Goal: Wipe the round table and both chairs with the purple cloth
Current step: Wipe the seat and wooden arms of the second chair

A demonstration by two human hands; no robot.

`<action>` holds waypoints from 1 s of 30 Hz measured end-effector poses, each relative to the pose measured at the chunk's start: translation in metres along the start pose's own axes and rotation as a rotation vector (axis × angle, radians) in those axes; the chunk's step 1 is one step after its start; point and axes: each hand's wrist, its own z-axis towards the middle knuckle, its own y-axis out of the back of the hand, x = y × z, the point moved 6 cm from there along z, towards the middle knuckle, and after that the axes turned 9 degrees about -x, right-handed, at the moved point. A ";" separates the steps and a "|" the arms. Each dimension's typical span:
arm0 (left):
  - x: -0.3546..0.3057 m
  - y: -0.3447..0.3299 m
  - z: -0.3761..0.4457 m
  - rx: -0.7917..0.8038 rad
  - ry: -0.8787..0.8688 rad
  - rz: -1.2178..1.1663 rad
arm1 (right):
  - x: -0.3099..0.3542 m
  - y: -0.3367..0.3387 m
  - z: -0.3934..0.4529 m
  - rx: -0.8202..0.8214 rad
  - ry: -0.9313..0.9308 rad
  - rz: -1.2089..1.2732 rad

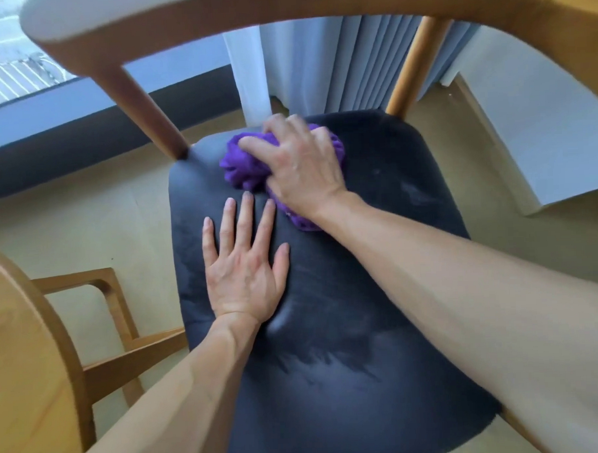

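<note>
Right hand (302, 165) grips bunched purple cloth (244, 167) on dark chair seat (378, 291), frame centre; left hand (244, 262) flat beside it, fingers spread.

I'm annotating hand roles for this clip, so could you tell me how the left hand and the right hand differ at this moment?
The left hand lies flat and open, fingers spread, palm down, holding nothing; the right hand is curled around the bunched purple cloth. The left hand sits mid-seat, while the right hand is farther back, near the backrest posts. Both are bare and pressed on the dark chair seat.
</note>
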 end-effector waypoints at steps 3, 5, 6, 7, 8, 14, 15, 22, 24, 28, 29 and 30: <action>0.000 -0.001 -0.001 0.008 -0.004 0.004 | -0.059 0.016 -0.020 -0.044 -0.177 -0.085; 0.001 -0.002 -0.002 0.013 -0.004 0.008 | -0.089 0.027 -0.036 -0.040 -0.256 -0.135; 0.002 -0.002 -0.002 0.014 -0.003 0.007 | -0.104 0.032 -0.044 -0.038 -0.300 -0.153; 0.002 -0.001 -0.002 0.015 -0.002 0.006 | -0.120 0.038 -0.052 -0.031 -0.351 -0.168; 0.002 -0.001 -0.002 0.014 -0.001 0.002 | -0.137 0.043 -0.063 -0.025 -0.415 -0.180; 0.001 -0.001 -0.002 0.024 -0.004 -0.004 | -0.168 0.064 -0.135 -0.112 -0.857 -0.055; 0.000 -0.001 -0.002 0.029 -0.006 -0.003 | -0.155 0.065 -0.137 -0.122 -0.858 -0.044; 0.000 -0.002 -0.001 0.039 0.004 -0.004 | -0.023 0.055 -0.134 -0.036 -0.651 0.071; 0.000 0.000 -0.002 0.020 0.009 -0.023 | -0.002 0.051 -0.140 0.031 -0.523 0.138; -0.001 0.004 -0.003 0.015 0.015 -0.043 | -0.067 0.067 -0.148 0.082 -0.364 0.042; -0.001 0.004 -0.002 0.021 0.014 -0.040 | -0.097 0.073 -0.150 0.066 -0.398 -0.014; -0.002 0.004 -0.002 0.025 0.014 -0.032 | -0.128 0.078 -0.156 0.048 -0.447 -0.057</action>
